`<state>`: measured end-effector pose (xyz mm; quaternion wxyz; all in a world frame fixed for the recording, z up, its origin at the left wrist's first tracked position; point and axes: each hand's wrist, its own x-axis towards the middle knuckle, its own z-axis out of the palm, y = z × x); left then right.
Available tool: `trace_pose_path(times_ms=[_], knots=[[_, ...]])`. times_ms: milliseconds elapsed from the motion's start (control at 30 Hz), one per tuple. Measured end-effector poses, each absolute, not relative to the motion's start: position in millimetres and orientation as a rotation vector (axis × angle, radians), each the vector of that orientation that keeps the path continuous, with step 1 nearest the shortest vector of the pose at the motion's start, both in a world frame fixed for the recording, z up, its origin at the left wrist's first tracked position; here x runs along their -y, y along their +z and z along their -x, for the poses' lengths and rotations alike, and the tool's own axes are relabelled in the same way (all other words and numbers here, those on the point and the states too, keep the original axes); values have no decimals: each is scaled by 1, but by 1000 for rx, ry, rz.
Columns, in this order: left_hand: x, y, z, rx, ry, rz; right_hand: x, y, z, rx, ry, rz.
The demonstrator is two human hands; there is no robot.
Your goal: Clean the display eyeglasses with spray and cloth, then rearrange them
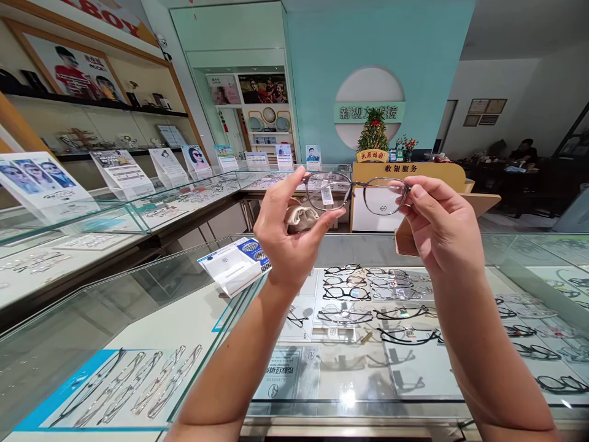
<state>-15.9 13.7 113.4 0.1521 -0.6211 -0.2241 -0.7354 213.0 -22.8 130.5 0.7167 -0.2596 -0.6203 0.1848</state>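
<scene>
A pair of thin-rimmed grey eyeglasses [354, 191] is raised in front of me, its lenses facing me and a small white tag [327, 196] hanging on one lens. My left hand [288, 230] pinches the left rim between thumb and fingers. My right hand [437, 224] grips the right rim the same way. A beige cloth pouch [301, 218] shows just behind my left fingers; I cannot tell whether that hand holds it.
Glass display cases [138, 294] with rows of eyeglasses surround my arms on the left and below. A white leaflet stand [232, 267] lies near my left wrist. Behind the eyeglasses stands a cashier counter [409, 175]. A seated person [524, 153] is far right.
</scene>
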Motion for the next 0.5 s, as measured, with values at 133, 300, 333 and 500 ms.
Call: trace_pose_path(times_ms=[133,300,333,500], knots=[[-9,114,14,679,-2164,1801,23,131,-212,1288,442,573],[-4,120,7,511,-2319,1846,30,135,-208,1266,550,549],[-2,121,6,476,-2351,1859,32,135,-207,1259,572,544],[1,123,2,438,-2482,1888,35,137,-205,1226,619,537]])
